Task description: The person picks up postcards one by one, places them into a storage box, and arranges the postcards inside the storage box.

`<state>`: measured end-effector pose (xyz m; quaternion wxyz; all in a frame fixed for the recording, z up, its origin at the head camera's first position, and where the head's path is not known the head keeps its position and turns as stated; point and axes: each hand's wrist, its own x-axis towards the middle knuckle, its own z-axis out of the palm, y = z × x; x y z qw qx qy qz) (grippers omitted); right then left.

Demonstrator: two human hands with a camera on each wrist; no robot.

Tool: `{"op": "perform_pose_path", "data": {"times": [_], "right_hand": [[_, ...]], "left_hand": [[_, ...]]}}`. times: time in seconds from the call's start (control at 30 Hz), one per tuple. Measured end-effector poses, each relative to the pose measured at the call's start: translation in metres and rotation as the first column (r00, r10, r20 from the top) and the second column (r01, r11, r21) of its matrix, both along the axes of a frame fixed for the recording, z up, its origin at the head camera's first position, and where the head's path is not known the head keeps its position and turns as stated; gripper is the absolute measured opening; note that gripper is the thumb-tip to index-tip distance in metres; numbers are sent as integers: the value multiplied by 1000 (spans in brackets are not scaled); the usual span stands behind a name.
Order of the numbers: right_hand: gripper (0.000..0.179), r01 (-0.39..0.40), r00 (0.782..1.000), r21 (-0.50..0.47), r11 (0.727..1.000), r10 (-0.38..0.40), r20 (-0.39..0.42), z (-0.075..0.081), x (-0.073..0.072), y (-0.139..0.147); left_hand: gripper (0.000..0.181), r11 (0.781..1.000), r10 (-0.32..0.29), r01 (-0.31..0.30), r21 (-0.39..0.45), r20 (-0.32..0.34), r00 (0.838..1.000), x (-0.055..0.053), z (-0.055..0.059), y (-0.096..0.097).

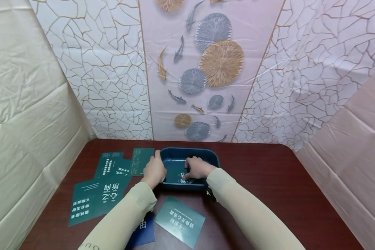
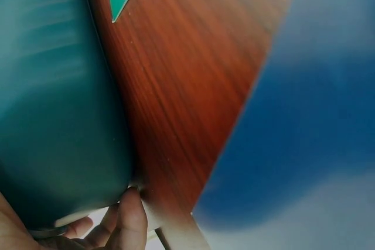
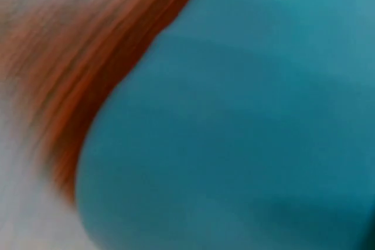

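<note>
Nearest the desk's front edge lies a green printed card (image 1: 179,221). Behind it, mid-desk, sits a dark teal plastic tub (image 1: 210,155). Left hand (image 1: 154,171) grips its left wall; right hand (image 1: 197,168), fingers curled, presses a green card (image 1: 180,175) inside. More green cards (image 1: 95,199) lie leftward.

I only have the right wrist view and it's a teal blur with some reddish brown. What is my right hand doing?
Observer: Your right hand is inside the dark tray, fingers down on a green card lying in it.
Operator: And the left hand?
Observer: The left hand holds the tray's left rim; the left wrist view shows its fingers at the tray's outer wall.
Operator: Any cards outside the tray?
Observer: Yes. Several green cards lie on the table left of the tray, and one more lies in front of it, between your forearms.
</note>
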<state>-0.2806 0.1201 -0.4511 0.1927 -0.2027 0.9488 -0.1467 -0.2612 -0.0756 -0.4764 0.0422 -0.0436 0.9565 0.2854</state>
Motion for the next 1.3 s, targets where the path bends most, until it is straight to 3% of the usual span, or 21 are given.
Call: {"op": "perform_pose_path", "data": {"times": [0.13,0.27,0.37,0.47,0.53,0.6,0.77,0.87,0.97,1.03,1.13,1.23,1.3], "right_hand": [[44,9,998,-52,999,-12,-59,4,4,9],[38,48,979,-189,981,-83,-184,12,6,26],[33,110,931,-272,956,-195,-309,15,7,42],[36,220,872,-346,912,-342,-350,12,9,56],[40,290,850,-397,871,-425,-312,8,10,64],[45,359,843,-444,821,-489,-225,3,10,69],[46,497,826,-508,703,-563,28,-9,11,78],[45,572,801,-510,643,-572,176,-14,9,78],[49,627,775,-477,616,-556,300,-17,6,80],[53,643,765,-454,617,-539,352,-18,5,81],[56,653,757,-430,623,-519,397,-16,3,82],[59,663,746,-414,624,-504,435,-14,0,80],[62,668,739,-398,629,-498,455,-12,-3,77]], "left_hand": [[74,1000,-3,3,5,-10,1000,1,-1,0],[73,1000,-12,12,13,-8,1000,1,-1,0],[72,1000,-14,14,20,3,1000,2,1,-1],[73,999,-13,13,29,18,1000,3,4,-3],[72,999,-11,10,39,26,1000,4,6,-4],[71,998,-11,9,61,32,999,4,9,-5],[65,987,-50,44,157,36,998,4,11,-9],[63,981,-69,70,183,-11,998,9,17,-19],[61,984,-74,92,151,-120,990,19,29,-30],[58,985,-100,125,118,-202,974,29,37,-36],[53,976,-191,216,43,-320,928,47,49,-40],[48,937,-334,348,-31,-368,868,66,56,-37],[45,896,-432,439,-64,-354,830,79,57,-35]]}}
